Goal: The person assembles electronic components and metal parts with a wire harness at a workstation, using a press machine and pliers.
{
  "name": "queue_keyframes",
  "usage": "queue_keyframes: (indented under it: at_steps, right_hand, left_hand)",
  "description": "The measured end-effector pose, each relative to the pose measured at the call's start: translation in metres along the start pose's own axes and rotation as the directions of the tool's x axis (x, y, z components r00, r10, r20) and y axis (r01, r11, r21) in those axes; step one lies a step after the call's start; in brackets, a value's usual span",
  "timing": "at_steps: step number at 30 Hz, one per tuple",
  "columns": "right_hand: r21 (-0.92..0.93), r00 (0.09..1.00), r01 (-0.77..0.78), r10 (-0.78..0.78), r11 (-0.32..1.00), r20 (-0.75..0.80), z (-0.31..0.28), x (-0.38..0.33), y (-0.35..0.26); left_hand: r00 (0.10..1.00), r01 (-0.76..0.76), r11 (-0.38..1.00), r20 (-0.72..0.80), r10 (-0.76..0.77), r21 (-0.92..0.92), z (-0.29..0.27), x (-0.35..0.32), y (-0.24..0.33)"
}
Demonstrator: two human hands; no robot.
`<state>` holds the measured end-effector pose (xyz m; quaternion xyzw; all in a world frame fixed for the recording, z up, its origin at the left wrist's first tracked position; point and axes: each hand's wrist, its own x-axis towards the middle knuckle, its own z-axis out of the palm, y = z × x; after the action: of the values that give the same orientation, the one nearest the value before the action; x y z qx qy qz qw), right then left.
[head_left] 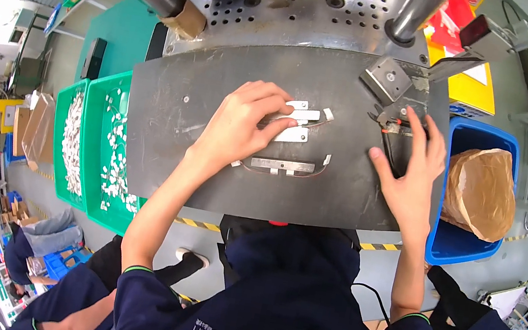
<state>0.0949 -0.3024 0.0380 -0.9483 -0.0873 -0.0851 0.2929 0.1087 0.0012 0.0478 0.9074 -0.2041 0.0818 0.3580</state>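
My left hand [246, 123] lies palm down on the grey metal worktable [161, 147], its fingertips pressing on a small cluster of white flat pieces [301, 116] with thin wires. A longer silver metal strip [281, 165] with a wire lies just below that hand. My right hand [412, 166] reaches to the table's right side, fingers around a small black-and-red cutter tool [391, 125] beside a square metal block [386, 79].
Two green bins [102, 101] of small white parts stand left of the table. A blue bin [458, 245] holding a brown paper bag [481, 193] stands at the right. A perforated steel machine [305, 10] rises behind the table. Other seated people in dark clothes are at lower left and lower right.
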Motion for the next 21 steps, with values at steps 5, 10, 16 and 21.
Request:
queue_keyframes:
  at_steps: [5,10,16,21]
  right_hand:
    - [-0.171,0.994,0.077,-0.088,0.982,-0.059,0.015,-0.005,0.021]
    - [-0.068,0.96,0.267,-0.271,0.961,-0.065,0.003,0.002,0.04]
    - [0.349,0.967,0.19,-0.114,0.918,-0.226,-0.002,-0.007,0.056]
    - [-0.089,0.94,0.303,-0.313,0.949,-0.139,-0.027,0.021,0.059]
  left_hand:
    - [1.0,-0.006,0.999,0.022,0.005,0.034,-0.005,0.009,0.009]
    - [0.927,0.023,0.992,0.368,-0.068,0.124,-0.02,0.063,0.019]
    - [0.877,-0.473,0.88,0.112,0.467,0.038,0.063,0.146,-0.002]
    - [0.861,-0.184,0.975,0.459,0.22,-0.123,0.065,0.162,0.006]
